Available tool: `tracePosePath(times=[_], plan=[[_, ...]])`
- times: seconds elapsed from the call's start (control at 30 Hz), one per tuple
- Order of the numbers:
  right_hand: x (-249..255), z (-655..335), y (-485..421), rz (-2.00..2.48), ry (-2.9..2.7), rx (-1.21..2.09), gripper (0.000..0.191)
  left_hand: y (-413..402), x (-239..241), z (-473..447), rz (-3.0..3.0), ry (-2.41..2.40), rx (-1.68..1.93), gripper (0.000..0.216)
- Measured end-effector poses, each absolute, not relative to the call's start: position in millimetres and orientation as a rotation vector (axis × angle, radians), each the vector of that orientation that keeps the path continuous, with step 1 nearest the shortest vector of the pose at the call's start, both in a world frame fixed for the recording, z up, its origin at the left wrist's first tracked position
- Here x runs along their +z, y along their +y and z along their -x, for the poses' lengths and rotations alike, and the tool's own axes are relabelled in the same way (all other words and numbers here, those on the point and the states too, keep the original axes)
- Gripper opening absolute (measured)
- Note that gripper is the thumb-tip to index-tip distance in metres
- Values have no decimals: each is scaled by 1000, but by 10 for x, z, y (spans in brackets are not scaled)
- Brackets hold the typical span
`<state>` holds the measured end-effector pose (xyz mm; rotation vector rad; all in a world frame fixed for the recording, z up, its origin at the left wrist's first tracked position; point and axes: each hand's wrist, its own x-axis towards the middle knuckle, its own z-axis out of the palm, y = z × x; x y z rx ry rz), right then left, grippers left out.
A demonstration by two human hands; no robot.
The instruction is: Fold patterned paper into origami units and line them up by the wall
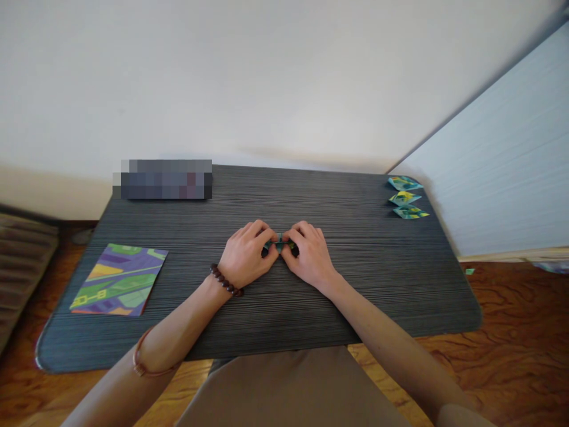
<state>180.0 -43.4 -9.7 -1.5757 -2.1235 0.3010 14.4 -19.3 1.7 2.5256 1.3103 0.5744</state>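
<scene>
Between my two hands, over the middle of the table, is a small folded paper piece (280, 240) in teal with some yellow. My left hand (249, 252), with a dark bead bracelet (226, 281) at the wrist, pinches its left end between thumb and fingers. The right end is pinched the same way by my right hand (309, 252). Fingers cover most of the paper, so its full shape is hidden. Three folded paper boats (405, 198) in similar teal and yellow lie in a row at the far right corner.
Patterned purple and green paper (120, 280) lies flat at the left of the dark ridged table (355, 296). A pixelated box-like object (164, 181) sits at the back left. A white wall (267, 77) runs behind, and a pale panel (511, 148) stands at the right.
</scene>
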Motion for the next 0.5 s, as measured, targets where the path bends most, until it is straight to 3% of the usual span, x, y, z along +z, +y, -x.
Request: tracePosePath(times=[0.27, 0.5], plan=[[-92, -1806, -432, 1578, -2147, 301, 12, -212, 37, -167, -2543, 1443, 522, 10], [-110, -1817, -416, 1565, -2105, 348, 11, -2, 20, 88, -2412, 1025, 531, 21]])
